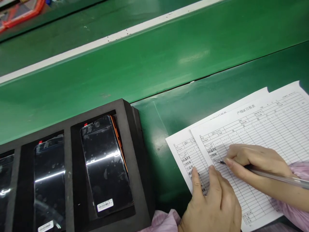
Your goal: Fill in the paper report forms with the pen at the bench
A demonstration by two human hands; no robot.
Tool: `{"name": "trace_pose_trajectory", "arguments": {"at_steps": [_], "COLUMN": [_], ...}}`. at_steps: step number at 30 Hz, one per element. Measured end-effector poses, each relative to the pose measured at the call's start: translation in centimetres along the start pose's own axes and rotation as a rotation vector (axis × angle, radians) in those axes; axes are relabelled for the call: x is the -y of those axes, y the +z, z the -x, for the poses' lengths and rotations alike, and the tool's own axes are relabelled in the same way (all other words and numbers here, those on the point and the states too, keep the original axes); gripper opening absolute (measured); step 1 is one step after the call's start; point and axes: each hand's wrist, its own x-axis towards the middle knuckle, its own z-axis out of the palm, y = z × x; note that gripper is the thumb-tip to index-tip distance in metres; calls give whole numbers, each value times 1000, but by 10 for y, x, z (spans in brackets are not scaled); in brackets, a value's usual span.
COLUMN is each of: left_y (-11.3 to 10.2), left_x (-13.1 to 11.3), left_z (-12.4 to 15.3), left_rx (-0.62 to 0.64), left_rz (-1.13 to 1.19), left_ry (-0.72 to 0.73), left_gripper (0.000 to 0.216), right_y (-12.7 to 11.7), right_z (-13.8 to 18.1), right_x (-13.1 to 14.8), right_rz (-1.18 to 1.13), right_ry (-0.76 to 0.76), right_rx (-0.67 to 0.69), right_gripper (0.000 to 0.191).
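Note:
My right hand (259, 161) is closed around a clear-barrelled pen (277, 176), its dark tip at the left column of a printed form (267, 129). Handwriting fills a few rows above the tip. My left hand (214, 206) lies spread over the papers, index finger near the top form's left edge. Another finger rests on a second form (178, 141), which sticks out from beneath to the left and carries more handwritten rows. Pink sleeves show at both wrists.
Left of the papers stands a black foam tray (142, 199) with phones in its slots. One phone (103, 167) with an orange edge sits slightly tilted; another phone (49, 183) is beside it. A green conveyor belt (154, 64) runs behind. Red-edged items (23, 16) lie far left.

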Motion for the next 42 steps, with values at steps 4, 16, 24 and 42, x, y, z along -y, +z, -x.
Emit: {"name": "trace_pose_trajectory", "arguments": {"at_steps": [4, 16, 24, 42], "left_y": [0, 0, 2, 3], "left_x": [0, -1, -3, -2], "left_z": [0, 1, 3, 3], "left_rx": [-5, -14, -7, -9], "left_rz": [-12, 0, 47, 3], "left_ry": [7, -10, -9, 11], "left_gripper": [27, 25, 22, 25], "right_y": [2, -7, 7, -6], "right_z": [1, -7, 6, -4], "right_x": [0, 3, -9, 4], "right_rz": [-19, 13, -62, 28], "right_ry": [-8, 33, -31, 37], "right_rx": [-11, -15, -77, -4], "right_gripper": [31, 31, 31, 31]}}
